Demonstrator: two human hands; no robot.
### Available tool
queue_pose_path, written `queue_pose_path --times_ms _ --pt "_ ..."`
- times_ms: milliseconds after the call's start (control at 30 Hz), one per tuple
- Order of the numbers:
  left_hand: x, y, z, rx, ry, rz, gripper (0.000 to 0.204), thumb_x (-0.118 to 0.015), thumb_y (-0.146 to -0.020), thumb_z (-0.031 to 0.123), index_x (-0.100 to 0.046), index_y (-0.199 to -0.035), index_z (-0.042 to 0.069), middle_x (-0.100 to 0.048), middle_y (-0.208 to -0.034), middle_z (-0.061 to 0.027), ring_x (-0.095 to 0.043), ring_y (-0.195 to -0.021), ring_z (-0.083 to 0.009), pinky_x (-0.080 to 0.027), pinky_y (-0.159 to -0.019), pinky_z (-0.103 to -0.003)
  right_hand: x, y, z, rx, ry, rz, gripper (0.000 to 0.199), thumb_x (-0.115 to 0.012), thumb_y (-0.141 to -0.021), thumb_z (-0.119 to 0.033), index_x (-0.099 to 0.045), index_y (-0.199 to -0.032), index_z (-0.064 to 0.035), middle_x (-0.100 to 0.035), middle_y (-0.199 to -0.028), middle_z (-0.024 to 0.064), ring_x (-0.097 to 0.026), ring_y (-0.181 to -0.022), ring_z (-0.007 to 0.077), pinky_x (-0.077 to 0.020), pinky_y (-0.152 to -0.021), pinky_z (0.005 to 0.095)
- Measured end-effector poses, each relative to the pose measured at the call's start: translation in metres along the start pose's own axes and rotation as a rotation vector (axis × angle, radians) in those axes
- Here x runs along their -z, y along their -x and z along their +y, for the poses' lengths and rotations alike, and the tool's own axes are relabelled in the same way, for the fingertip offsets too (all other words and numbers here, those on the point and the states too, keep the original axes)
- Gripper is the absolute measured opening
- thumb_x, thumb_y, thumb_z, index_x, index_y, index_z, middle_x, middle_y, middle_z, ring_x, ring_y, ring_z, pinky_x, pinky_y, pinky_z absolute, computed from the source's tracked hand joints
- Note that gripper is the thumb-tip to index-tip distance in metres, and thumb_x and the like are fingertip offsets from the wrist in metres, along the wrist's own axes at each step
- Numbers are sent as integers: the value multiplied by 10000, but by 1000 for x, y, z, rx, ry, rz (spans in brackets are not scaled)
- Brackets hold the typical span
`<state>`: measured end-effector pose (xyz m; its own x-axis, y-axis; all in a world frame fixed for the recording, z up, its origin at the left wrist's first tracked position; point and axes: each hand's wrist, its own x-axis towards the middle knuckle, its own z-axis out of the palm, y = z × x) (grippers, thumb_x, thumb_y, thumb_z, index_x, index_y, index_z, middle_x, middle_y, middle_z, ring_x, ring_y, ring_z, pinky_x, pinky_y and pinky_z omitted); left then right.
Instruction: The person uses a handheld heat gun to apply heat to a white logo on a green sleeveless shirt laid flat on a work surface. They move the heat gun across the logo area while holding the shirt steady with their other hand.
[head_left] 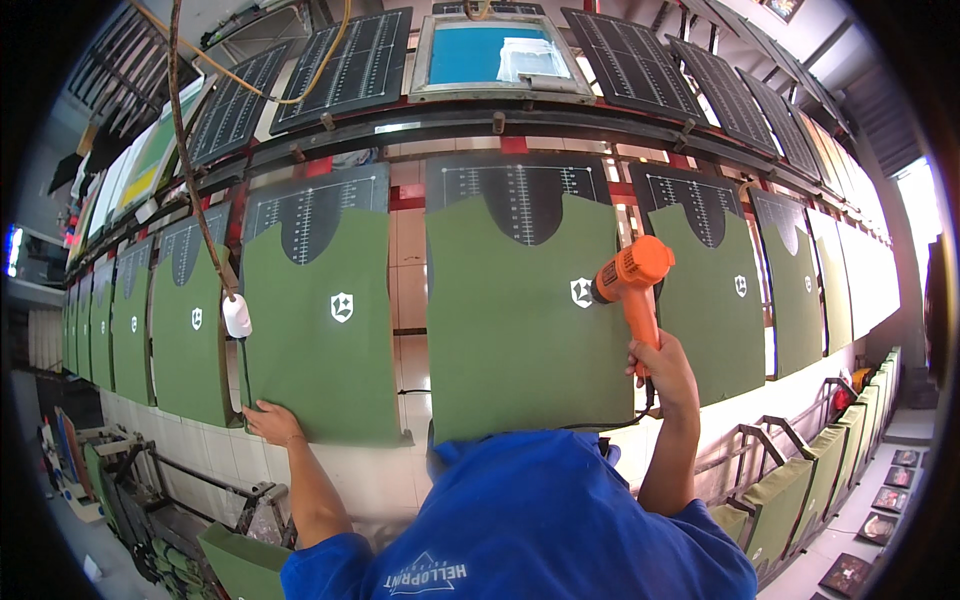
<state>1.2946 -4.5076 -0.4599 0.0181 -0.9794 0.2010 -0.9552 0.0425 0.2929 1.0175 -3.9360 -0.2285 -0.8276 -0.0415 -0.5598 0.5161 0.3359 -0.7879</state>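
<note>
My right hand [662,367] grips the handle of an orange heat gun [632,275], its nozzle aimed left at the small white emblem [581,292] printed on the green garment piece [515,330] straight ahead. That piece lies on a dark pallet with white ruler marks [520,195]. My left hand [270,420] rests flat on the lower edge of the neighbouring green piece [325,320], which carries its own white emblem [342,306]. A black cord runs down from the gun across the pallet's front edge.
A long row of pallets with green pieces curves away left [190,330] and right [715,300]. A framed blue print screen [495,55] sits above. A white plug [237,315] hangs on a brown cable. Stacks of green pieces stand at lower right [790,490].
</note>
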Motion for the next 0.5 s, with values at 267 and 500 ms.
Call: queue_pose_path --times_ms 267,500 --pt "2 -1 0 17 -11 -25 512 -375 -1033 383 -378 -1459 99 -454 -1454 -167 -387 -1342 -427 -396 -1043 -547 0 4 3 34 30 -22 195 -619 -874 -175 -549 -953 -11 -583 -726 35 -607 -594 117 -464 -469 236" --pt "1 -1 0 24 -22 -7 526 -398 -1019 381 -366 -1472 116 -480 -1417 -179 -410 -1332 -375 -417 -1023 -536 -1 8 8 47 45 -36 199 -621 -884 -179 -547 -967 -15 -584 -727 36 -605 -590 114 -462 -462 230"
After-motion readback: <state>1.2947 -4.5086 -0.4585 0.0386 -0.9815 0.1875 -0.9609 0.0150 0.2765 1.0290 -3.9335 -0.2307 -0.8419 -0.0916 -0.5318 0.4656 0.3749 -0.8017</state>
